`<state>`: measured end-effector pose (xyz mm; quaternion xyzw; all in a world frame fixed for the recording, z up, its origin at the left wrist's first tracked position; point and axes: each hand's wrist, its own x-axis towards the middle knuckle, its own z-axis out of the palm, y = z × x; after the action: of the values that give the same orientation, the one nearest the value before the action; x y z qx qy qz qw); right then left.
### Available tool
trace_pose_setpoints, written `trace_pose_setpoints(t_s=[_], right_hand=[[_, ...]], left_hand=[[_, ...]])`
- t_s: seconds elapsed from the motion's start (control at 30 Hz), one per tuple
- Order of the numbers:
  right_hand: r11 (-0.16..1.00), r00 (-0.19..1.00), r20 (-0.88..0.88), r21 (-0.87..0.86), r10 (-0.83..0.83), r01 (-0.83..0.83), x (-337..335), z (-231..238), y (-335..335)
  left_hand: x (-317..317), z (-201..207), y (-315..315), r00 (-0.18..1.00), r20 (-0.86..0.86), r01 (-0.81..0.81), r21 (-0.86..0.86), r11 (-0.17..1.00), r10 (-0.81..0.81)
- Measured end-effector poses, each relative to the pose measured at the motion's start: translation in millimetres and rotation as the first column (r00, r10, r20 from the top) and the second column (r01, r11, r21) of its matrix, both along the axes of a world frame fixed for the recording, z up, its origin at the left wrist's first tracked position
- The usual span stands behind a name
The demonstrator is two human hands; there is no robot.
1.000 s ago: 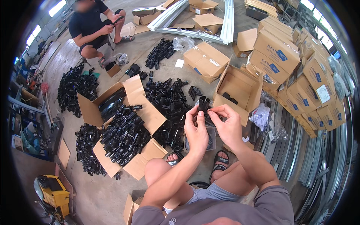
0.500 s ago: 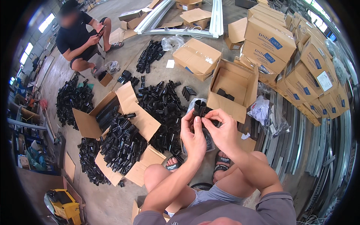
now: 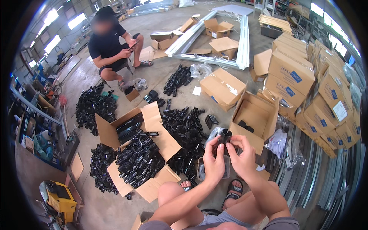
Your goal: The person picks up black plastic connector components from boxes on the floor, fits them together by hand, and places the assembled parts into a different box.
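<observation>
A black tubular part (image 3: pixel 225 135), with an open round end facing up, is held between my two hands in front of my knees. My left hand (image 3: pixel 214 161) is closed around its left side, thumb against it. The fingers and thumb of my right hand (image 3: pixel 242 153) pinch at its right side; any small piece there is too hidden to make out. Below my hands sits a clear plastic tub (image 3: pixel 201 168), partly covered by them. Left of it lies a heap of similar black parts (image 3: pixel 186 132) on the floor.
An open carton (image 3: pixel 168 142) overflows with black parts at left, with more piles around it. Another open carton (image 3: pixel 255 111) stands ahead right, near stacked boxes (image 3: pixel 291 73) and long metal profiles (image 3: pixel 306 184). A seated co-worker (image 3: pixel 111 46) holds something small at far left.
The view has tilted up and shifted left, so the scene sits lower and further right. My hands still hold the black part together, its open end now turned more toward view.
</observation>
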<state>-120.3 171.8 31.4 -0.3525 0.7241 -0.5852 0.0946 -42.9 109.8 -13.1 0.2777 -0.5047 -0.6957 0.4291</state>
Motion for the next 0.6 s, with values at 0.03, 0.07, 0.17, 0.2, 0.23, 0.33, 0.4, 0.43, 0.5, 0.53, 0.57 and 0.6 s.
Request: trace_pose_setpoints(t_s=[0.03, 0.07, 0.17, 0.2, 0.23, 0.33, 0.4, 0.43, 0.5, 0.53, 0.57, 0.6], right_hand=[[1.0, 1.0, -0.021, 0.025, -0.008, 0.009, 0.2, -1.3, -0.2], [0.998, 0.999, -0.037, 0.055, -0.016, 0.018, 1.3, -4.4, 0.5], [0.999, 0.999, -0.043, 0.043, -0.018, 0.02, 4.4, -9.5, 2.7], [0.999, 0.996, -0.084, 0.029, -0.034, 0.036, 5.6, -8.4, 1.8], [0.997, 0.989, -0.142, 0.064, -0.044, 0.053, 8.2, -2.4, 2.7], [0.996, 0.965, -0.249, 0.02, -0.078, 0.086, 9.4, -10.7, 1.3], [0.995, 0.979, -0.189, 0.058, -0.069, 0.082, 11.1, -13.6, 1.5], [0.996, 0.985, -0.158, 0.032, -0.075, 0.081, 11.2, -14.2, 0.2], [0.997, 0.99, -0.125, -0.001, -0.072, 0.072, 12.5, -14.7, -2.7], [0.997, 0.994, -0.081, -0.016, -0.079, 0.078, 13.2, -15.3, -1.8], [0.996, 0.995, -0.039, -0.027, -0.087, 0.086, 13.4, -15.9, -0.5], [0.996, 0.995, -0.042, -0.028, -0.085, 0.084, 13.2, -15.8, 0.3]], left_hand=[[0.1, 0.2, -0.7, 1.0, -0.009, -0.005, 0.007, 1.0, 0.005], [1.3, -0.9, -0.6, 1.0, 0.013, -0.012, 0.01, 1.0, 0.012], [1.8, -7.2, 0.9, 0.999, 0.011, -0.04, -0.002, 0.999, 0.04], [1.8, -8.0, 1.6, 0.999, 0.009, -0.048, -0.002, 0.999, 0.048], [2.0, -8.5, 1.7, 0.998, 0.015, -0.064, -0.005, 0.998, 0.064], [1.4, -5.7, 0.5, 0.995, 0.042, -0.085, -0.032, 0.996, 0.086], [4.3, -2.8, 1.5, 0.997, 0.034, -0.074, -0.015, 0.997, 0.074], [4.7, -2.2, 1.5, 0.996, 0.034, -0.076, -0.015, 0.997, 0.077], [5.7, -0.8, -0.5, 0.995, 0.059, -0.075, -0.056, 0.996, 0.078], [6.0, 0.2, -0.6, 0.995, 0.058, -0.08, -0.06, 0.995, 0.084], [5.7, 1.1, 0.6, 0.995, 0.062, -0.074, -0.075, 0.994, 0.079], [5.1, 1.8, 1.3, 0.995, 0.065, -0.068, -0.089, 0.994, 0.074]])
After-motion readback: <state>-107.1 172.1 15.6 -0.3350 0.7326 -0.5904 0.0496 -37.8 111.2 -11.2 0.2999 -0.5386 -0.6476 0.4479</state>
